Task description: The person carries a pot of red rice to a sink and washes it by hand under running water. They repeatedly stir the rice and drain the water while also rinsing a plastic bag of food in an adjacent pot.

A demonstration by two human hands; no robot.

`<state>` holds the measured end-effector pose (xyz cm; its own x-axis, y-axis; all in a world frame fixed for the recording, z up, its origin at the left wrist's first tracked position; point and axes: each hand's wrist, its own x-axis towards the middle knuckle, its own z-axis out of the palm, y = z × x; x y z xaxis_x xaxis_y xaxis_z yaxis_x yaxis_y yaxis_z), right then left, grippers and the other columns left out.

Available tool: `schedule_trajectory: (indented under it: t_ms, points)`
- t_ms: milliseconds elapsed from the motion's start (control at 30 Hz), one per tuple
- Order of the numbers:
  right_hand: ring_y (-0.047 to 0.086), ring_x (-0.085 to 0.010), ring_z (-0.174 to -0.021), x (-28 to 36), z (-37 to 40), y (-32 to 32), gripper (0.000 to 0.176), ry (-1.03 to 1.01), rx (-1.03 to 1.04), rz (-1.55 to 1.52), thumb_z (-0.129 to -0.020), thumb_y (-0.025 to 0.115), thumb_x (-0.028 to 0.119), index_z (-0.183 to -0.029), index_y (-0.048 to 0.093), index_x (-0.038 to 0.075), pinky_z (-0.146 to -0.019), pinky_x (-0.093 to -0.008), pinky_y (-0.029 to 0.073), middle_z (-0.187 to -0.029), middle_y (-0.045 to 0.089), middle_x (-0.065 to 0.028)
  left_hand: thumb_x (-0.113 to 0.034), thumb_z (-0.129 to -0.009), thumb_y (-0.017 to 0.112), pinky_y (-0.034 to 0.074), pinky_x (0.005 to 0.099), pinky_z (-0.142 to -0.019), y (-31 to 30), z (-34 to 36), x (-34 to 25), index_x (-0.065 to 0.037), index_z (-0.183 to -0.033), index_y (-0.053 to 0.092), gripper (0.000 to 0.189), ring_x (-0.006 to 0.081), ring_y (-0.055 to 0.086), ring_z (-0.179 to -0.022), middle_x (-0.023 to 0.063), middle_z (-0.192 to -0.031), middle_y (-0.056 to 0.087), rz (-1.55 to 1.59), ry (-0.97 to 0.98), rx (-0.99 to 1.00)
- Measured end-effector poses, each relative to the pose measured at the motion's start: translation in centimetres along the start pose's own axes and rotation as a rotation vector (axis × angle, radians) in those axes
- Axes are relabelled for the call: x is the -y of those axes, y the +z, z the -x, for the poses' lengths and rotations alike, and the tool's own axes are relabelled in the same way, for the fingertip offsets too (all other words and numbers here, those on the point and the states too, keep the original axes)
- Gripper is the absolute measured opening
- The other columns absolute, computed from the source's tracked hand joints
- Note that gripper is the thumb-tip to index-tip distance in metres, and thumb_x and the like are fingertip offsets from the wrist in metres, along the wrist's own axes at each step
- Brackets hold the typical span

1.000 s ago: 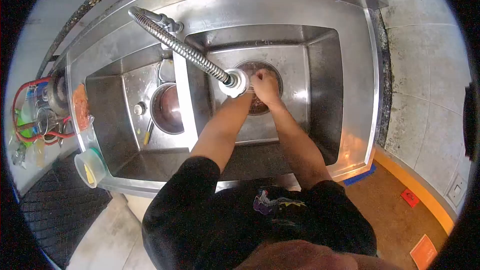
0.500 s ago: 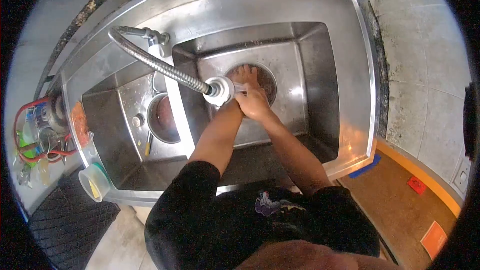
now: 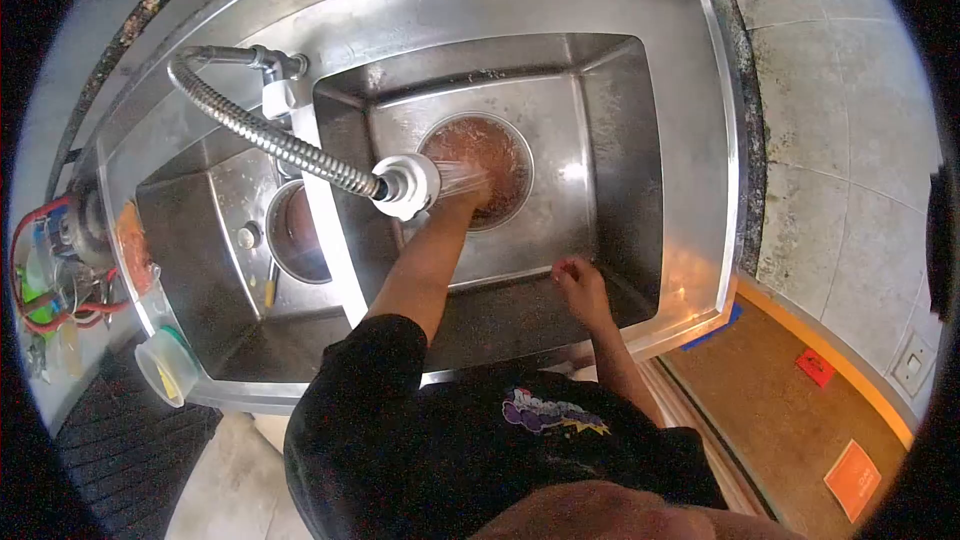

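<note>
Water sprays from the white faucet head point(image 3: 408, 187) on its flexible metal hose into a round metal bowl point(image 3: 522, 202) of reddish-brown contents in the right sink basin. My left hand point(image 3: 472, 188) reaches into this bowl under the spray; its fingers are hidden by the water and contents. Near the front right of the same basin, my right hand point(image 3: 580, 287) is raised with its fingers curled together, and a small reddish spot shows at the fingertips. What it is, I cannot make out.
The left basin point(image 3: 190, 240) holds another round bowl point(image 3: 298, 230), a small round object point(image 3: 249, 234) and a yellow-handled tool point(image 3: 271, 285). A clear container point(image 3: 168, 368) stands at the front left rim. Right of the sink, a brown surface point(image 3: 770, 410) bears red and orange papers.
My right hand has left the left wrist and moved right and toward me. My left hand has gone deeper into the bowl, its fingers now hidden. The view has shifted slightly.
</note>
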<state>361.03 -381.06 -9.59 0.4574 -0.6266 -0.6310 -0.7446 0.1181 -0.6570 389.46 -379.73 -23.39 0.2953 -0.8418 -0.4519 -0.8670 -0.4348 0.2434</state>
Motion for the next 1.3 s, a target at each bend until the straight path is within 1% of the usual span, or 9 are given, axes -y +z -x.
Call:
schedule_trajectory:
  t_ms: [33,300,367,533,867,1000,1100,1200,1300]
  points:
    - [0.063,-0.0164,-0.085,-1.0,0.7,-0.4,0.018,-0.019,-0.049,0.007,-0.094,0.065,0.012,-0.106,0.066,-0.002,-0.078,-0.0326,0.051,-0.093,0.069,-0.0090,-0.046,-0.086,0.068,0.041,0.0592,-0.107,0.9,-0.5,0.2,-0.019,-0.147,0.050,0.069,0.0360,0.049,-0.131,0.0181,-0.143,0.051,0.033,-0.008,-0.047]
    - [0.065,-0.0204,-0.082,-3.3,6.3,-2.8,0.013,0.003,-0.264,0.154,-0.093,0.066,0.009,-0.103,0.067,0.000,-0.074,-0.0342,0.052,-0.092,0.069,-0.0121,-0.039,-0.092,0.062,0.044,0.0581,-0.104,8.4,-1.4,3.1,-0.021,-0.144,0.055,0.055,0.0363,0.054,-0.127,0.0197,-0.138,0.056,0.243,-0.070,-0.373]
    - [0.066,-0.0222,-0.081,-3.9,7.3,-2.9,0.012,-0.095,-0.333,0.191,-0.093,0.067,0.008,-0.102,0.067,0.000,-0.072,-0.0352,0.052,-0.091,0.068,-0.0132,-0.030,-0.098,0.052,0.049,0.0549,-0.098,9.7,-1.9,3.2,-0.022,-0.132,0.064,0.037,0.0360,0.066,-0.110,0.0214,-0.120,0.068,0.027,-0.045,-0.783]
    - [0.062,-0.0368,-0.099,-2.2,9.5,-2.7,0.017,-0.290,-0.528,0.516,-0.089,0.067,0.005,-0.106,0.066,0.003,-0.089,-0.0454,0.049,-0.102,0.065,-0.0180,-0.036,-0.098,0.052,0.048,0.0562,-0.099,9.5,-3.4,1.8,-0.019,-0.132,0.064,0.040,0.0378,0.066,-0.111,0.0231,-0.120,0.068,0.136,-0.085,-0.503]
    - [0.058,-0.0388,-0.106,-4.8,10.4,-1.1,0.023,-0.410,-0.612,0.495,-0.085,0.070,0.007,-0.107,0.063,0.003,-0.095,-0.0496,0.044,-0.111,0.063,-0.0184,-0.052,-0.097,0.053,0.046,0.0597,-0.103,5.2,-3.6,1.5,-0.012,-0.133,0.064,0.055,0.0424,0.066,-0.112,0.0272,-0.118,0.069,0.282,-0.170,0.212]
    - [0.059,-0.0394,-0.103,-5.1,10.4,-1.5,0.025,-0.383,-0.553,0.520,-0.083,0.072,0.009,-0.106,0.063,0.003,-0.093,-0.0494,0.044,-0.109,0.064,-0.0183,-0.050,-0.096,0.054,0.049,0.0617,-0.097,5.5,-2.6,1.1,-0.011,-0.126,0.068,0.051,0.0428,0.073,-0.089,0.0226,-0.094,0.074,0.178,-0.064,0.023]
    - [0.059,-0.0398,-0.102,-5.5,10.0,-1.5,0.028,-0.400,-0.555,0.524,-0.081,0.073,0.010,-0.107,0.063,0.004,-0.091,-0.0493,0.044,-0.109,0.064,-0.0183,-0.048,-0.092,0.060,0.049,0.0580,-0.096,3.0,0.3,-0.6,-0.010,-0.120,0.066,0.047,0.0419,0.068,-0.104,0.0244,-0.110,0.071,0.267,-0.088,0.001]
    - [0.059,-0.0394,-0.102,-4.4,10.4,-1.8,0.031,-0.414,-0.558,0.517,-0.080,0.074,0.011,-0.108,0.063,0.004,-0.091,-0.0495,0.044,-0.108,0.064,-0.0185,-0.054,-0.083,0.071,0.041,0.0624,-0.104,1.3,2.5,-2.6,-0.013,-0.138,0.053,0.071,0.0455,0.048,-0.133,0.0253,-0.144,0.048,0.215,-0.180,-0.154]
    - [0.059,-0.0390,-0.103,-4.3,10.5,-1.8,0.033,-0.414,-0.556,0.512,-0.080,0.074,0.012,-0.109,0.062,0.004,-0.091,-0.0496,0.044,-0.107,0.064,-0.0182,-0.054,-0.081,0.073,0.038,0.0654,-0.107,-2.3,4.9,-4.6,-0.016,-0.142,0.050,0.076,0.0446,0.042,-0.138,0.0237,-0.152,0.039,0.006,-0.148,-0.221]
